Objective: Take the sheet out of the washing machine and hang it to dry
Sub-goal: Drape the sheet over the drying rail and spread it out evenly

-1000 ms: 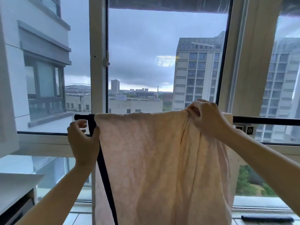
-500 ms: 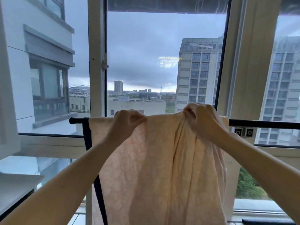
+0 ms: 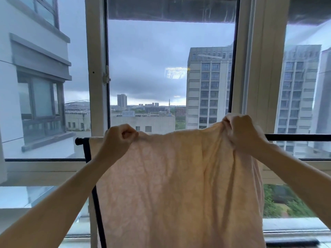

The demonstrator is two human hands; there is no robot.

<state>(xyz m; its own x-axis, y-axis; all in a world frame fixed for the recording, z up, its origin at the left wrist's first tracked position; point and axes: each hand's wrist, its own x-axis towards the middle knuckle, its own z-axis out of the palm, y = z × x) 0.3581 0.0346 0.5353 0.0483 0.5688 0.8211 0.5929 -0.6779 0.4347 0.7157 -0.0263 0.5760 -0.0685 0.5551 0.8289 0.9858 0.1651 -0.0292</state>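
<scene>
Sheet [image 3: 170, 176] drapes over the black rail [image 3: 295, 137] straight ahead, its top edge running left to right between our left hand [image 3: 120, 138] and right hand [image 3: 241, 133], both pinching it.

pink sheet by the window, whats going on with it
A person is hanging a pale pink fabric sheet on a thin black horizontal rail in front of a large white-framed window. The left hand pinches the sheet's top edge near the rail's left end. The right hand grips a bunched fold of it further right, raised just above the rail. Most of the sheet hangs down wrinkled, not yet spread flat.
</scene>
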